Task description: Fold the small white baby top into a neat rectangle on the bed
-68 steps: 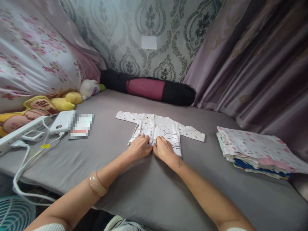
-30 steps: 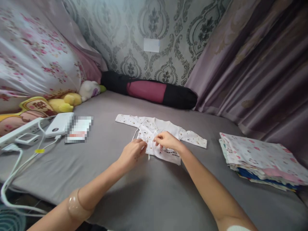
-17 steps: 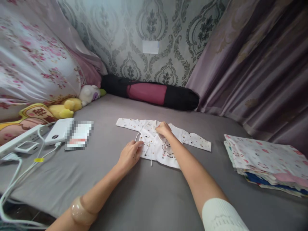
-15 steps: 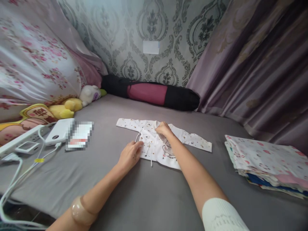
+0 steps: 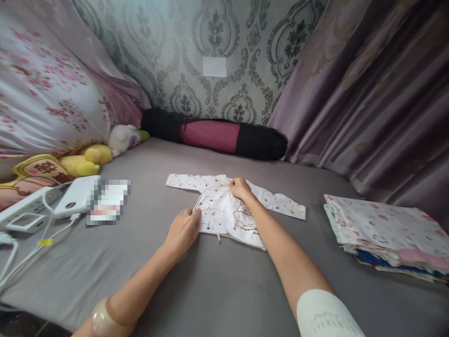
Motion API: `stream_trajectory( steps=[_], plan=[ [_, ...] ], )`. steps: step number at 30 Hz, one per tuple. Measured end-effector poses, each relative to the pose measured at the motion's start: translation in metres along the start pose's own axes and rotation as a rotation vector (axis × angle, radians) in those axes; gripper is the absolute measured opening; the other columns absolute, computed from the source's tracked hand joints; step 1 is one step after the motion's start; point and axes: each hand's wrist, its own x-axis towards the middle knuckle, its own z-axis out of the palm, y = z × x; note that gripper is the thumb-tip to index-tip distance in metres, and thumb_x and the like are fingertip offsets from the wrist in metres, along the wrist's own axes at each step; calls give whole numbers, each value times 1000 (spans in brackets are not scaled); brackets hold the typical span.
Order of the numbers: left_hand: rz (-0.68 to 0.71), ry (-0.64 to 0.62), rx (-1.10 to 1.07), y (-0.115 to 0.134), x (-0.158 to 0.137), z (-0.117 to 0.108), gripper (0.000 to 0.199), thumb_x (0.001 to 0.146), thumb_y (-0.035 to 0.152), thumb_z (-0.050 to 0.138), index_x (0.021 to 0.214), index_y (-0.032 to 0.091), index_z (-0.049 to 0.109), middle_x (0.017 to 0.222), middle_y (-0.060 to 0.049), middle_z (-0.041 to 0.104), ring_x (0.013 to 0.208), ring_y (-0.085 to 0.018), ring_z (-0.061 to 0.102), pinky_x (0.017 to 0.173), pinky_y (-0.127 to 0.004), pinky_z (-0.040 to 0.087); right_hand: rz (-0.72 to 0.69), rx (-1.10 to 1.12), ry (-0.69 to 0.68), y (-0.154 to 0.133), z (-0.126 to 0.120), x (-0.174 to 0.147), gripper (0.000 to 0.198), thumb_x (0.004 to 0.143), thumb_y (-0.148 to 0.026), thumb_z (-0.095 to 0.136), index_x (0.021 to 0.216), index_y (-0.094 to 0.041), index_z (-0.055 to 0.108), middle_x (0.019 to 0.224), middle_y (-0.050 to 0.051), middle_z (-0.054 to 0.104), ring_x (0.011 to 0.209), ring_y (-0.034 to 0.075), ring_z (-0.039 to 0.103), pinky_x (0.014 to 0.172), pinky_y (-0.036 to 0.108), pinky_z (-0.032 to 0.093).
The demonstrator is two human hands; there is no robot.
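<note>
Left hand: the left hand (image 5: 184,228) lies along the garment's near left side, fingers side by side, thumb against the cloth edge; whether it grips cannot be told.
Right hand: the right hand (image 5: 240,188) is at the neckline, fingers curled with tips close together on the fabric; pinch or mere touch, cannot tell. Hands well apart.
Shirt: small white cotton wrap-front shirt (image 5: 213,213) with scattered coloured motifs, flat between the hands, sleeves spread; a thin white fabric tie (image 5: 219,238) hangs past the hem.
Shirt print: outlined animal, black lettering beneath; a lone "A" reads, the rest blurred and partly behind the right forearm.
Bed: smooth grey sheet (image 5: 217,290) under everything.
Right side: stack of folded printed cloths (image 5: 389,229), pink motifs on top, blue layer below.
Left side: white rectangular plastic device (image 5: 77,195), cable plugged in; beside it a flat pale packet (image 5: 108,201), pixelated, wording unreadable.
Plush: yellow-and-brown plush cushion (image 5: 44,169), one large character, too blurred to read.
Far edge: black fabric cylindrical bag (image 5: 210,135), maroon middle panel, against the patterned wall.
</note>
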Motion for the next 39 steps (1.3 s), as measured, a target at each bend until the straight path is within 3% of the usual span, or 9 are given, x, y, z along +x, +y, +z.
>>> stream_trajectory(
  steps=[3, 7, 11, 17, 24, 30, 33, 35, 39],
  plan=[
    [43, 64, -5, 4, 0, -7, 27, 94, 21, 33, 104, 18, 58, 99, -12, 55, 87, -23, 53, 76, -35, 42, -101, 25, -40, 12, -12, -3, 27, 91, -20, 44, 99, -20, 70, 99, 4, 71, 93, 16, 64, 76, 21, 44],
    [229, 103, -61, 17, 6, -11, 28, 91, 18, 40, 113, 20, 58, 110, -12, 54, 95, -25, 49, 79, -37, 40, -192, -6, -48, 28, -25, -17, 29, 91, -17, 46, 113, -21, 66, 115, 4, 67, 107, 17, 59, 85, 22, 41],
    [517, 42, -85, 33, 21, -8, 34, 87, 12, 45, 114, 25, 60, 111, -9, 57, 100, -25, 47, 82, -38, 37, -237, -78, -64, 32, -26, -32, 32, 90, -12, 46, 114, -22, 64, 123, 7, 61, 115, 19, 53, 91, 26, 38],
    [644, -51, -122, 43, 35, -11, 25, 88, 13, 46, 99, 24, 65, 102, -7, 63, 98, -23, 50, 81, -36, 33, -233, -129, -59, 29, -21, -37, 28, 89, -12, 45, 109, -22, 61, 118, 6, 58, 105, 18, 55, 84, 27, 41],
    [656, 20, -98, 31, 28, -10, 22, 83, 13, 49, 97, 23, 64, 97, -8, 64, 98, -25, 50, 84, -37, 33, -177, -106, 122, 24, -6, -41, 37, 90, -6, 33, 113, -22, 57, 116, 8, 54, 103, 19, 53, 82, 28, 41],
    [586, -29, -110, 39, 25, -15, 23, 79, 12, 47, 91, 21, 64, 91, -7, 66, 96, -25, 55, 86, -39, 36, -245, -66, 162, 25, 6, -60, 48, 88, -5, 33, 130, -18, 50, 134, 10, 49, 122, 19, 45, 99, 28, 36],
    [536, 53, -137, 51, 32, -10, 31, 87, 15, 38, 107, 19, 62, 111, -10, 66, 107, -25, 56, 91, -41, 38, -195, -97, 153, 28, 6, -84, 49, 91, -12, 33, 139, -14, 42, 146, 13, 39, 133, 22, 37, 106, 34, 31],
    [528, 99, -138, 57, 36, 0, 38, 91, 19, 34, 124, 18, 54, 133, -13, 56, 124, -26, 48, 100, -43, 36, -161, -132, 127, 31, 8, -105, 51, 95, -22, 33, 144, -9, 35, 152, 17, 30, 141, 27, 24, 112, 41, 23],
    [508, 46, -80, 62, 38, 19, 44, 94, 24, 34, 136, 14, 43, 145, -16, 43, 137, -27, 36, 109, -45, 31, -164, -155, 50, 37, 18, -139, 58, 99, -36, 25, 148, -5, 27, 157, 17, 21, 145, 28, 15, 116, 45, 10]
  ],
)
